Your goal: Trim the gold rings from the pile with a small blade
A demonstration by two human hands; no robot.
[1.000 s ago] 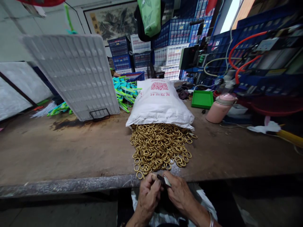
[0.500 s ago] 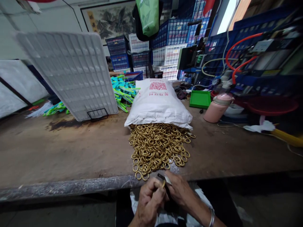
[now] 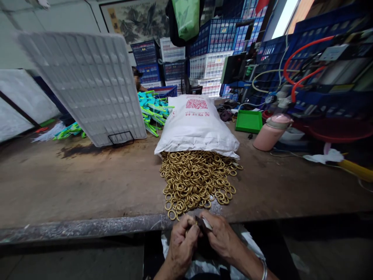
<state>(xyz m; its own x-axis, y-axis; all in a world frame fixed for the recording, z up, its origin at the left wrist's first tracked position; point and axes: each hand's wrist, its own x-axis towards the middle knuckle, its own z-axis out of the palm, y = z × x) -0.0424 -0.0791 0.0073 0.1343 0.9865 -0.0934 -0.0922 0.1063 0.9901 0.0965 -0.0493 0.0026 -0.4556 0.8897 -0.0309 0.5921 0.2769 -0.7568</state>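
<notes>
Pinching a half-hidden ring (image 3: 196,223), the left hand (image 3: 181,242) sits by the table's near edge (image 3: 87,228). The right hand (image 3: 220,230) grips a tool (image 3: 207,224).

The brown table (image 3: 72,182) carries a heap of gold rings (image 3: 192,179), a white sack (image 3: 198,130), a green tray (image 3: 248,121) and a pink bottle (image 3: 268,136).

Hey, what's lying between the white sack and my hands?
In the head view, a heap of golden rings, then the table's front edge, lies between the white sack and your left hand and right hand.
</notes>
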